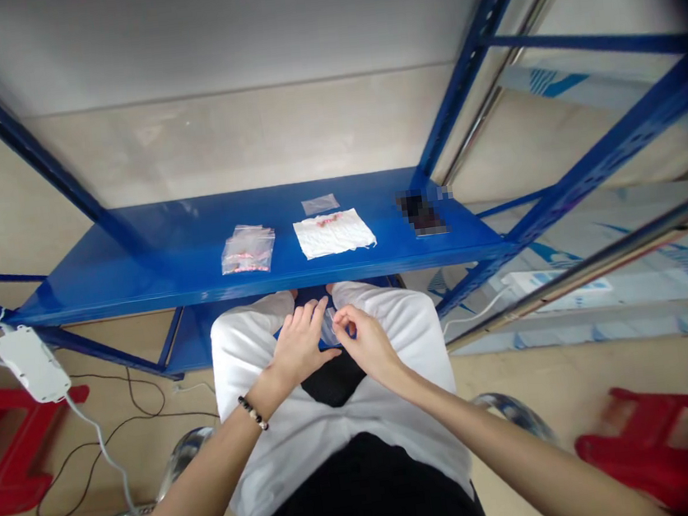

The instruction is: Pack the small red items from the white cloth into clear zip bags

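Observation:
My left hand (301, 347) and my right hand (370, 346) meet above my lap, below the front edge of a blue metal shelf (198, 287). Between their fingertips they pinch a small clear plastic bag (329, 328), partly hidden by my fingers. A beaded bracelet (253, 412) circles my left wrist. On the shelf, out of reach of my fingertips, lie a stack of small zip bags with red contents (248, 251), a white sheet (334, 233) with a red mark, and a flat clear bag (320, 204). A pixelated dark object (421, 213) lies further right.
Blue steel rack uprights (475, 52) frame the shelf. Red plastic stools (5, 446) stand on the floor at both sides. A white power adapter (31, 365) hangs on a white cable at the left, with black cables (111, 450) below it.

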Motion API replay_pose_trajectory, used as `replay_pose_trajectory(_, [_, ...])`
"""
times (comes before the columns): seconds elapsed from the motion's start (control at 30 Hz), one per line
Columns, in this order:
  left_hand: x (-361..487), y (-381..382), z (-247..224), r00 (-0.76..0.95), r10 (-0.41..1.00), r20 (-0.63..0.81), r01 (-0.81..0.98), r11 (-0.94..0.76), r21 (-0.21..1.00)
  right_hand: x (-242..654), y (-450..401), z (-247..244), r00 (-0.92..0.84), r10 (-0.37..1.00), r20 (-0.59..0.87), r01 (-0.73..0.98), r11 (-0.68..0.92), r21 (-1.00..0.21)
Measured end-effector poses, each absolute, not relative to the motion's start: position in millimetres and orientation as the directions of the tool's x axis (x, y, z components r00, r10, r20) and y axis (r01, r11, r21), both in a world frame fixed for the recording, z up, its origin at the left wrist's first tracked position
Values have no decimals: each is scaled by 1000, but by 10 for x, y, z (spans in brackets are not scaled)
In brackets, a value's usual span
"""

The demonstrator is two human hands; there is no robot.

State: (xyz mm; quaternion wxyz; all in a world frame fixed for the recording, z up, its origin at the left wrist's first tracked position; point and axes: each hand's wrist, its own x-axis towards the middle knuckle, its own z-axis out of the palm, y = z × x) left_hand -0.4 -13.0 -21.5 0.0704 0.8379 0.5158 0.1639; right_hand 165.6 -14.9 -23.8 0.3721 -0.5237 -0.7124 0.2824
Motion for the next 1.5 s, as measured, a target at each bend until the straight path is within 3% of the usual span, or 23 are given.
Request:
replay_pose_trajectory(0.23, [40,-155,-137,414,874,254,769,-485,415,1656,-188,-190,-221,937,270,612,349,-709])
replay_pose_trajectory(0.5, [-53,-86,-105,324,937,130,797,-344,497,1761,-94,-68,-343,855,389,591,518,-618])
replay_pose_trajectory(0.67, [-52,-72,-114,418,882,218,661,-460,593,1755,-110,-43,-445,760,474,491,649,-581])
replay_pose_trajectory(0.83, [-94,0,-196,510,848,147,515,-438,737,1732,-131,7,-488,724,488,432,686,-585])
replay_pose_trajectory(1.0, [-150,33,-210,493,859,138,561,-435,704,1729,-152,43,-514,725,458,422,679,-601])
replay_pose_trajectory(1.3, [-148,21,-198,507,852,127,594,-453,665,1739,-194,48,-537,659,526,414,750,-517])
replay_pose_trajectory(1.5, [-151,6,-148,501,858,114,564,-424,709,1741,-181,22,-590,662,462,352,727,-590])
